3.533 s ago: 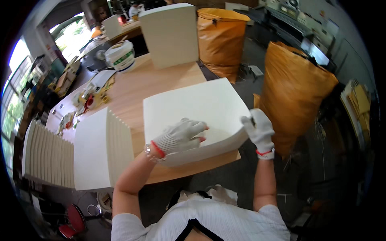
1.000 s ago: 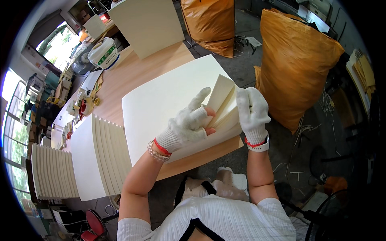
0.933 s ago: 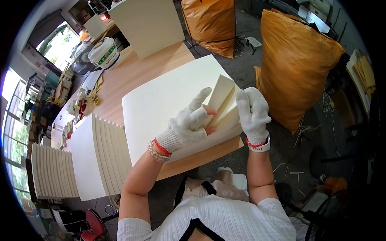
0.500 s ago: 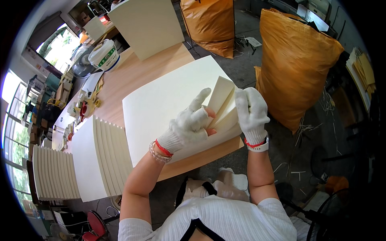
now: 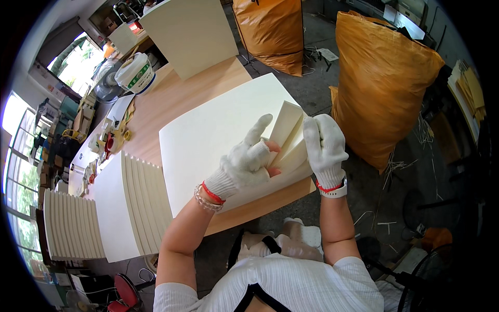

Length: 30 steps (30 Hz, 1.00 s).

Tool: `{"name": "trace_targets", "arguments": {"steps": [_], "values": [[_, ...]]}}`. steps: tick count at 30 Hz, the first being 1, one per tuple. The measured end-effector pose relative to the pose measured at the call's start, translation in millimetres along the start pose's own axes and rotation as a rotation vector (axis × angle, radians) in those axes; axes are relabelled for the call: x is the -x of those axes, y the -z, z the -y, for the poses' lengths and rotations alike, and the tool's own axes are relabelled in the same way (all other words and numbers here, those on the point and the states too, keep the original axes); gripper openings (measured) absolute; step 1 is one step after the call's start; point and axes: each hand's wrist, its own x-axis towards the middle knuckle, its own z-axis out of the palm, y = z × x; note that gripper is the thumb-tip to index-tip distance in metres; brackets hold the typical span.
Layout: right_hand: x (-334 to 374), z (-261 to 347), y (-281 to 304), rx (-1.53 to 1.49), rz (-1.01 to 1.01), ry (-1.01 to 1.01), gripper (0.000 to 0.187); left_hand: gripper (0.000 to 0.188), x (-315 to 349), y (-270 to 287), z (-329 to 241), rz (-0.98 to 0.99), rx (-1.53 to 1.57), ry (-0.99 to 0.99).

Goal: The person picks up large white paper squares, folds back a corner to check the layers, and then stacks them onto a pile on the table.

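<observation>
White knit gloves cover both my hands, with bare fingertips showing through on the left one. My left hand [image 5: 244,164] grips the near end of a folded strip of white cardboard [image 5: 285,125], its thumb or index finger pointing away over the sheet. At the strip's right side my right hand [image 5: 325,145] is closed, fingers curled against the card's edge; its fingertips are hidden. The cardboard forms an angled, channel-like fold. Beneath it lies a large white board [image 5: 208,130] on the wooden table [image 5: 228,218].
To the left stand stacks of white slatted boards [image 5: 145,203]. A white bucket [image 5: 136,73] and an upright pale board [image 5: 189,39] stand at the table's far side. Large orange sacks [image 5: 382,83] are on the floor at right, with scattered strips. A red chair [image 5: 125,291] is lower left.
Both hands keep nearly the same hold on the folded cardboard. The whole view has shifted very slightly; nothing was let go.
</observation>
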Motion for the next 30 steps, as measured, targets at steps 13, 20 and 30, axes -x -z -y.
{"name": "trace_targets", "arguments": {"steps": [13, 20, 30], "values": [[0, 1, -1, -0.025, -0.022, -0.027, 0.021, 0.033, -2, 1, 3, 0.044, 0.069, -0.041], [0, 1, 0, -0.076, -0.018, 0.003, 0.017, 0.033, 0, -7, 13, -0.069, 0.137, -0.129], [3, 0, 1, -0.018, 0.008, -0.063, 0.01, 0.037, -1, -1, -2, 0.007, 0.027, -0.016]]}}
